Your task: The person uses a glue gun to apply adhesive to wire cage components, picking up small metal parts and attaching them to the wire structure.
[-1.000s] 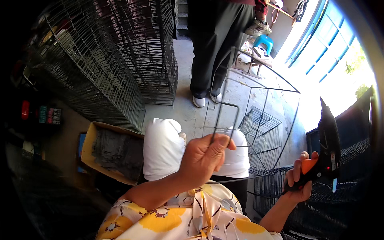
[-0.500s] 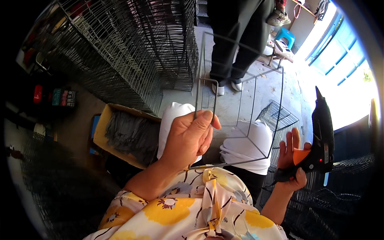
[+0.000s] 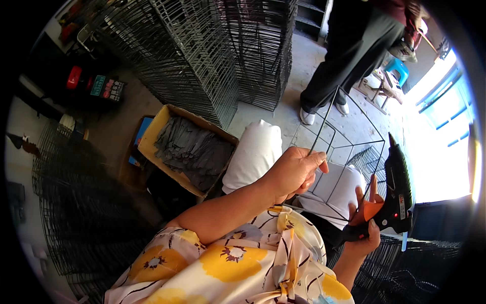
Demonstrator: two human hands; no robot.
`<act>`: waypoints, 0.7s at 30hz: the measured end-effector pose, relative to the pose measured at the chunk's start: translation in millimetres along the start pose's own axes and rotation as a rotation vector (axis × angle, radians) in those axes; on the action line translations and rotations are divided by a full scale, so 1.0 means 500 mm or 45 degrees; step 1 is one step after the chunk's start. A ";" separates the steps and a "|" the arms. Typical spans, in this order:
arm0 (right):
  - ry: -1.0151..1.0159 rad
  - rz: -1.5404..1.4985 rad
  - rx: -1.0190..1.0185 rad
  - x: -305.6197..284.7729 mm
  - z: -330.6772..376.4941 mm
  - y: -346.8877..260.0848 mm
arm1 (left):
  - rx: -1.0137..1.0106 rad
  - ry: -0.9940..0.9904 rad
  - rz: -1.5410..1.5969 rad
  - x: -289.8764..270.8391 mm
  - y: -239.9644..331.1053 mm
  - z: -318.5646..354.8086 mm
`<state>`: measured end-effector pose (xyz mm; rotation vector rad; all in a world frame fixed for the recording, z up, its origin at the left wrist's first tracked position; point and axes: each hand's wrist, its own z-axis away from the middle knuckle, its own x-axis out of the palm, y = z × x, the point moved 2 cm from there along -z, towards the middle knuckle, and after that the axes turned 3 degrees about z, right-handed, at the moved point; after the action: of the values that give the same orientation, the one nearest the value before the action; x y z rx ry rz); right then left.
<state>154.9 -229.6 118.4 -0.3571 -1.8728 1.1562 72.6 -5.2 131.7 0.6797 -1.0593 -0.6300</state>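
My left hand is closed, its thumb and fingers pinching one bar of a thin dark wire frame. The box-shaped frame stands out over my lap, one corner reaching toward the glue gun. My right hand grips the black glue gun by its handle, fingers around the orange trigger. The nozzle points up and a small red light shows on its side. A pale glue stick pokes out at the bottom. White cloths cover my knees.
Tall stacks of dark wire racks stand ahead to the left. A cardboard box of dark grey strips sits by my left knee. A person stands ahead on the right. Behind are a blue stool and more wirework at lower right.
My view has turned left. My left hand has brought the wire frame right and tilted it, nearer the glue gun. My right-hand fingers have closed more around the gun's handle.
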 end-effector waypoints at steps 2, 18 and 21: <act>0.056 -0.023 0.052 -0.004 0.002 0.016 | -0.007 0.023 -0.025 -0.016 -0.003 -0.005; 0.142 -0.087 0.186 -0.010 0.007 0.043 | -0.507 0.869 -2.111 -0.664 -0.008 0.208; 0.145 -0.161 0.235 -0.009 0.004 0.042 | -0.828 0.908 -2.211 -0.809 -0.050 0.247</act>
<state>152.0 -222.7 98.2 -0.1945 -1.6510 1.1866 -189.8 256.5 -73.6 1.0085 0.6760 -1.8813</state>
